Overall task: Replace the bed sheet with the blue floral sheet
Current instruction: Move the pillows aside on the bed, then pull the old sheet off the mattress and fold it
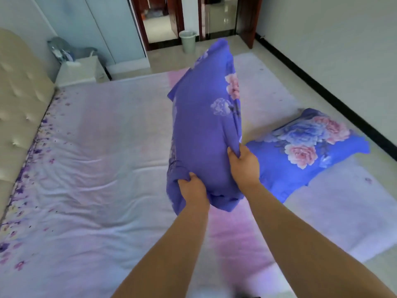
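Both hands are holding a blue floral fabric pillow above the pale sheeted bed; left hand and right hand fingers are clenching its lower edge.

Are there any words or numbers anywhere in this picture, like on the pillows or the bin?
None can be read.
The blue floral pillow gripped by the left hand and right hand: flowers only.
The second pillow on the bed: flowers only.
The bed sheet: small purple flowers, no writing.
The waste bin: plain.
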### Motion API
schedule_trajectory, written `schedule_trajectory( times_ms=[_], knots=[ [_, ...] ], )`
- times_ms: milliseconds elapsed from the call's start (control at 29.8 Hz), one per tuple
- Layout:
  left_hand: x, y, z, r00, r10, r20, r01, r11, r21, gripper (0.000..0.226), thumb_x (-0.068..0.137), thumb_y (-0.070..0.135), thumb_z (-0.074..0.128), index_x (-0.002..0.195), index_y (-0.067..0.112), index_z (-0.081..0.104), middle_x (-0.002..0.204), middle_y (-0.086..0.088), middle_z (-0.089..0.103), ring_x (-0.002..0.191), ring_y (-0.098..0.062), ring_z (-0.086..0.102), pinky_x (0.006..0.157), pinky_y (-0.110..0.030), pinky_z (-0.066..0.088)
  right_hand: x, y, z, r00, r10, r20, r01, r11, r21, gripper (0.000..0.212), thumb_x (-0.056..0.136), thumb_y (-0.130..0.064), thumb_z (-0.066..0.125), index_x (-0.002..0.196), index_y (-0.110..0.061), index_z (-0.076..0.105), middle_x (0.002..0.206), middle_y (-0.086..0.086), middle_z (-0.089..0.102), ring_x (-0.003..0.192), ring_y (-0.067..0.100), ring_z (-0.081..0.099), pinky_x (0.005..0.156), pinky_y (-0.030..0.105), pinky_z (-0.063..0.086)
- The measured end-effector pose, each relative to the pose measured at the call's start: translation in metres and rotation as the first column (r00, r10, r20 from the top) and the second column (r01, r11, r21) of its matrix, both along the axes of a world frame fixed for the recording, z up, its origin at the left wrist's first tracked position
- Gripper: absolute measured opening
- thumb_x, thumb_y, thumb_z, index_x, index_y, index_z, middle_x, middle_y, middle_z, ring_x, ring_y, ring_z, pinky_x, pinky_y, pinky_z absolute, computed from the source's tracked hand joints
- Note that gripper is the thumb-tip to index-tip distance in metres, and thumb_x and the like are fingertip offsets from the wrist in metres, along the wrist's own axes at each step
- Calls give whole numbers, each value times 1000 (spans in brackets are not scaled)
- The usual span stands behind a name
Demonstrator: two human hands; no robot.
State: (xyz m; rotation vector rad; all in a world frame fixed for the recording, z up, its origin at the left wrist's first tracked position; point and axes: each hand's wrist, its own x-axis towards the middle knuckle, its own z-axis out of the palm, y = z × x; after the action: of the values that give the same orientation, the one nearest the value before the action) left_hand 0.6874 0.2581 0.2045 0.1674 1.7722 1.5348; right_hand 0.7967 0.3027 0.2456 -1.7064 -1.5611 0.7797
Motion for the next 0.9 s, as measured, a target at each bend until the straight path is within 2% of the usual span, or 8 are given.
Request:
schedule_trajectory(
  times_ms=[201,369,436,536,603,704,771,905],
  knots=[
    [88,135,34,744,-605,-282,561,796,-229,50,98,6,39,145,6,23,140,-18,44,125,-32,47,97,-30,39,127,163,26,992,71,108,-57,991,-123,81,88,-22,65,150,-7,15,145,22,37,133,33,37,104,31,28],
    [112,130,-24,459,-844,-278,618,528,-583,52,99,16,41,146,4,21,140,-19,45,127,-34,47,101,-34,34,182,184,-35,888,384,252,-228,845,-484,44,90,-16,62,129,1,48,114,9,53,97,13,46,65,17,40],
    [110,111,-54,394,-899,-193,632,417,-653,44,100,16,40,141,3,31,138,-16,49,125,-29,49,101,-31,33,185,171,-76,864,447,231,-229,759,-610,42,91,-20,61,127,0,50,122,14,55,98,18,49,80,26,46],
    [89,86,-83,381,-872,-308,604,487,-631,24,84,26,57,103,21,71,94,7,72,64,10,50,61,-3,37,165,136,-110,841,517,158,-269,655,-707,12,90,-19,59,89,-7,59,84,9,57,94,29,59,85,38,48],
    [72,79,-99,110,-930,-350,596,344,-726,21,41,41,72,44,21,67,43,14,55,37,10,33,47,-3,22,140,118,-119,824,558,93,-330,608,-722,18,92,-16,57,102,-3,62,94,13,60,94,30,60,93,41,47],
    [48,50,-82,402,-908,-118,661,377,-649,16,70,22,75,80,9,72,83,-5,71,83,-15,67,65,-15,37,95,98,-119,797,604,18,-426,581,-693,35,93,-19,55,124,-4,57,109,11,56,105,26,57,94,32,44],
    [25,27,-90,589,-764,-264,475,591,-652,16,93,13,50,101,9,63,113,-13,66,107,-25,60,81,-23,42,61,85,-113,787,616,-24,-475,580,-662,13,91,-17,56,101,-14,64,103,10,59,91,17,53,82,26,43],
    [-26,-28,-86,785,-587,-201,382,712,-589,21,94,9,50,107,1,63,112,-17,65,108,-30,59,90,-31,44,-10,42,-104,768,638,-48,-545,614,-570,22,85,-19,61,69,-30,51,102,11,67,85,22,60,81,31,47]
  ],
)
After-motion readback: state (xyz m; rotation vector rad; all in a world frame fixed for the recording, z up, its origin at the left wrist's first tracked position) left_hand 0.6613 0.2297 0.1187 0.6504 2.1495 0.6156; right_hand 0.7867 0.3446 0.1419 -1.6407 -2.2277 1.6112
